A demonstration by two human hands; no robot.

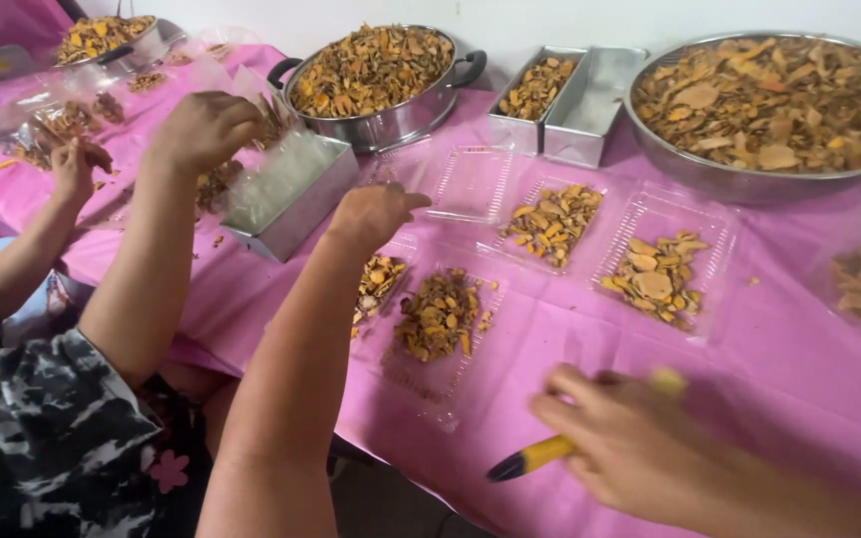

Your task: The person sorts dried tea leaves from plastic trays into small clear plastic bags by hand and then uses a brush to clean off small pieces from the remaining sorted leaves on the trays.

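**A:** Hands?

**B:** Right hand (pixel 640 448) is low right, fingers closed round a yellow marker (pixel 540 455) with its dark tip pointing left. It's motion-blurred, so marker vs pen is my best read. It hovers over the pink tablecloth (pixel 799 379), just right of the nearest clear tray (pixel 437 317) of dried orange-yellow slices. Left hand is out of frame.

**A:** The two arms on the left?

**B:** They belong to a co-worker in a camo top. The nearer hand (pixel 376 211) is curled, knuckles up, just above that tray row. I can't tell if it holds anything. The farther hand (pixel 201 125) is bunched over a metal tin (pixel 296 204) holding clear plastic. A third hand (pixel 72 169), another person's, is at the far left, fingers pinched.

**A:** Rest of the table?

**B:** There are two more filled trays — a middle tray (pixel 550 221) and a right tray (pixel 658 269) — with an empty tray (pixel 470 182) behind them. Along the back there's a handled steel pot (pixel 376 75) heaped with slices and a pair of loaf tins (pixel 595 95), one part-filled. A wide steel bowl (pixel 774 100), also full, sits at the right.
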